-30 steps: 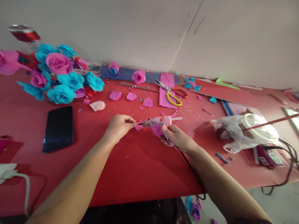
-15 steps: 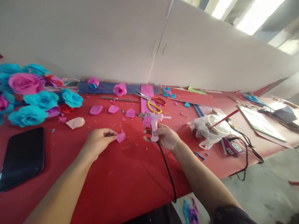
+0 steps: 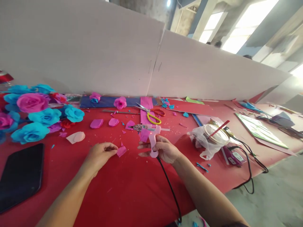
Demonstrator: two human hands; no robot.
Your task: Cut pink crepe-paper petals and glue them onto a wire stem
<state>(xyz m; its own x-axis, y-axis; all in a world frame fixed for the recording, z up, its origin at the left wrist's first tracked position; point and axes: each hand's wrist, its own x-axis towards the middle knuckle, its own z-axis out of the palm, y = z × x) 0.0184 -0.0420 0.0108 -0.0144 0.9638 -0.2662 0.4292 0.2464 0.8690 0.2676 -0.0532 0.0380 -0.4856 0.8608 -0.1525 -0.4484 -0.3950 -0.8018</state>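
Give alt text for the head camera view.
The right hand holds a pale pink plastic glue gun while the left hand pinches a pink paper piece over a red tabletop; turquoise and pink paper flowers cluster left.

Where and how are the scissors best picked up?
Probably by the yellow handle, coming from the right: the scissors lie with both handles rightward and blades pointing left and away. The glue gun in the right hand crowds the near side.

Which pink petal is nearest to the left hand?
The petal held in the left hand; the others, nearer the panel or the glue gun, are apart from it.
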